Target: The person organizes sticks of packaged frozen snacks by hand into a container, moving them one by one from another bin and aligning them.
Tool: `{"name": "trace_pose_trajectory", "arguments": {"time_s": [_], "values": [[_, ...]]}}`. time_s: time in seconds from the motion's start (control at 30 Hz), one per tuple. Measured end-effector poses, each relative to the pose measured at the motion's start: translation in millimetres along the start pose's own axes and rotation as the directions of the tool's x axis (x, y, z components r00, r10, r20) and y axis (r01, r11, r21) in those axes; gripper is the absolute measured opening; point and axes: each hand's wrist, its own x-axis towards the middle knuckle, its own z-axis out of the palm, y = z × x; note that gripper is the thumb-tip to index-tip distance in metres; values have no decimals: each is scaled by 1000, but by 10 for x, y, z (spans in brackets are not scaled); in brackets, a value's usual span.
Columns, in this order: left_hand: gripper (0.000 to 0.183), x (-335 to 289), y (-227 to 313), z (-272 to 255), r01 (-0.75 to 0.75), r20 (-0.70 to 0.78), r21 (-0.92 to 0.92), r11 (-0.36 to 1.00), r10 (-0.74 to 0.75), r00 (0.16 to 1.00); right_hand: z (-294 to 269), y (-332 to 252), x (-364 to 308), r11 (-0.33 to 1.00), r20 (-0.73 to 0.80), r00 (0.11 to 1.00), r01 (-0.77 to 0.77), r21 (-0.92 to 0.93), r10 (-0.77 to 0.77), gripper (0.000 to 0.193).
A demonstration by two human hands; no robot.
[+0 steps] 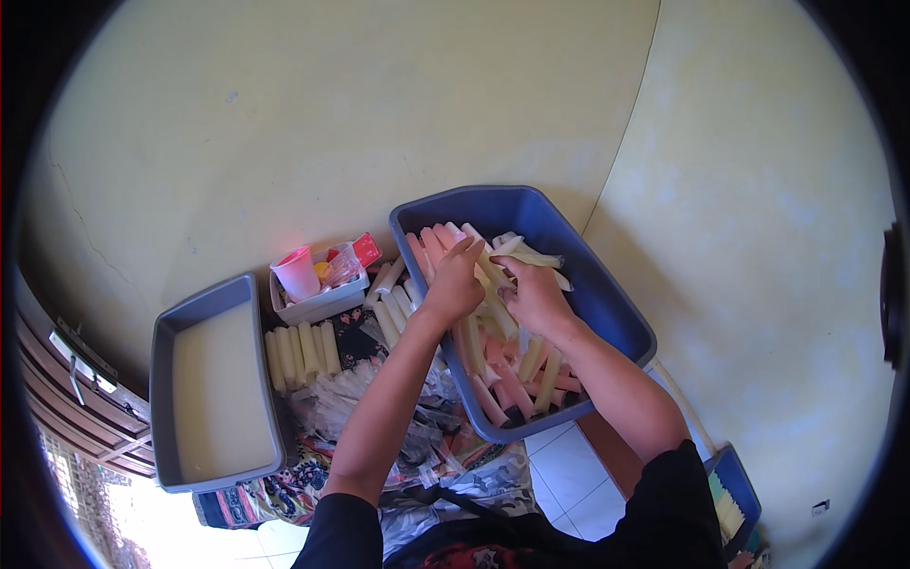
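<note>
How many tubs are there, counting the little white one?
4 in view: the grey tub of whitish liquid at left, the small white tub by the wall, the big tub of sticks, and a blue tub at lower right. More may be hidden.

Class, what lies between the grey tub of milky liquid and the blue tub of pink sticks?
Head view: pale cylindrical sticks, crumpled clear wrappers, a white plastic box and dark floral cloth.

Pink and pale-yellow tubes [512,383], dark blue tub [609,327]
</note>
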Motion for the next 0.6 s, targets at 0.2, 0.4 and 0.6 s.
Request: {"name": "trace_pose_trajectory", "arguments": {"time_s": [0.2,0.4,0.6], "values": [[68,13,24,13,101,280,361,927,-211,937,49,104,-24,999,35,999,-19,-47,20,52],[61,-105,99,54,-2,144,487,873,-78,987,53,156,-14,999,40,999,-35,-38,37,54],[46,-116,128,26,-52,143,400,915,-6,990,52,187,-29,999,22,999,-26,-26,26,54]]}}
